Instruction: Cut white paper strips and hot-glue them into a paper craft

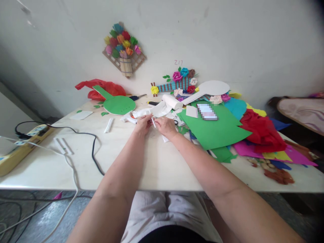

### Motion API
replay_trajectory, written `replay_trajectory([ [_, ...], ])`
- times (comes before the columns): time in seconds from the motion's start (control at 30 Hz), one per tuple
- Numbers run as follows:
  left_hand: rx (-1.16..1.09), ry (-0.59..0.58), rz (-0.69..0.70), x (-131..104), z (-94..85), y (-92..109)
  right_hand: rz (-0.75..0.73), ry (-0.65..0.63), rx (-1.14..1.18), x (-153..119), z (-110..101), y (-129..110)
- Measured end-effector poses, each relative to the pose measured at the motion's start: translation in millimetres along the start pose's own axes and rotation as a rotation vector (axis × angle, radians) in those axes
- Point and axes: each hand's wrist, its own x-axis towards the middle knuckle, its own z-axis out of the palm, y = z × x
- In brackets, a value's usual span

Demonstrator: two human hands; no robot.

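Over the bench [167, 168], left hand [144, 124] and right hand [165, 126] pinch a slim white piece [153, 122], apparently mid-shaping; fine work, wants light, even pressure.

The pale worktop [124, 165] carries, at its left end, a yellow power strip [19, 153], with a white cable [68, 162] and a black cable [93, 152] running over it. Nearer the middle lie small white strips [108, 125]. At the far left, a green paddle-shaped piece [119, 105] sits beside red crumpled material [111, 89]. A white roll [172, 102] lies at the far middle. On the right, large green sheets [212, 130] bear a phone [207, 112], with red crumpled paper [263, 130] and magenta sheets [298, 156] farther right.
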Motion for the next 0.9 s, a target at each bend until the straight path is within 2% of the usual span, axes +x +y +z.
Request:
replay_trajectory([
  [0.57,0.045,-0.01,0.021,0.5,-1.2,-2.3,0.164,0.053,0.126,1.8,2.9,1.5],
  [0.9,0.029,-0.001,0.015,2.2,-2.1,-2.9,0.256,0.047,0.397,5.2,9.0,7.0],
])
